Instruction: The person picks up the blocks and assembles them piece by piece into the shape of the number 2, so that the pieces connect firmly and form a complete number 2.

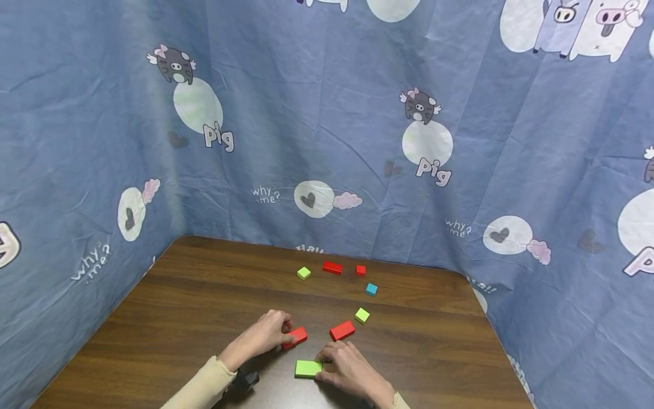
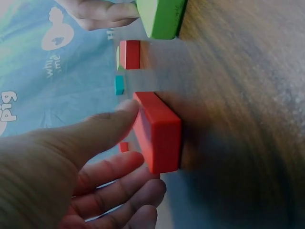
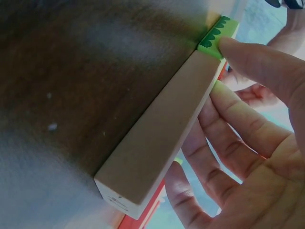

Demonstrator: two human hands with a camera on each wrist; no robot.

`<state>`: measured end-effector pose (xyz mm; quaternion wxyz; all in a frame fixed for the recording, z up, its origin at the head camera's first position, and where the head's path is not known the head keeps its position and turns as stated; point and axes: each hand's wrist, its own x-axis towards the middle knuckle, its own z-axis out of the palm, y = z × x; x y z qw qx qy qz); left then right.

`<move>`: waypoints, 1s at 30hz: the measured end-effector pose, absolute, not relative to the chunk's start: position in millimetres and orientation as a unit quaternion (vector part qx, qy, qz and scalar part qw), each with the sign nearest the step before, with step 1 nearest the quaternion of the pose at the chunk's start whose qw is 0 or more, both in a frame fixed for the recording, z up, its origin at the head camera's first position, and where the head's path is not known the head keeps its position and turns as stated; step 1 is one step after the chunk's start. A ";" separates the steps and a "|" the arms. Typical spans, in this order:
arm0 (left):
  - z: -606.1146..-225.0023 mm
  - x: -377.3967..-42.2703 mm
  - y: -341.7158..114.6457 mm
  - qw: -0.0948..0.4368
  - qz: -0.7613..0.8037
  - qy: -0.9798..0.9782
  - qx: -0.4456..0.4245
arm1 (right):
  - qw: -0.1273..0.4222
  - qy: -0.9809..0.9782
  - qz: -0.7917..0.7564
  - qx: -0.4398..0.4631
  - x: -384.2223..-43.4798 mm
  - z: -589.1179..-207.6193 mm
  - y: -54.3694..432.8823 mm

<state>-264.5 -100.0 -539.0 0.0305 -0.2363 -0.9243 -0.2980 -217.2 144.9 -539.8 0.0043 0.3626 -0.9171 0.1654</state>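
Note:
My left hand is at a red rectangular block on the table, the thumb along one side and the fingertips by the other. My right hand pinches a long block with a bright green part and a bare wood part. Thumb and index finger sit near where the two colours meet. Dark green scallops mark the green end, and small drawn lines show on the pale near end. A second red block lies just beyond the right hand.
Farther back on the brown wooden table lie a red block, a small red cube, a blue block and two small green blocks, one left, one nearer. A blue patterned curtain hangs behind.

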 end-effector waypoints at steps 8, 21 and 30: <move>-540.5 -266.7 -99.1 0.021 -0.301 -0.922 -0.244 | -0.014 -0.919 0.174 0.354 -217.5 -538.5 145.1; -540.9 -268.5 -94.7 0.007 -0.319 -0.919 -0.230 | 0.001 -0.917 0.168 0.361 -218.0 -540.0 145.7; -539.5 -266.4 -91.1 -0.008 -0.332 -0.924 -0.188 | -0.018 -0.920 0.173 0.352 -217.5 -538.9 145.0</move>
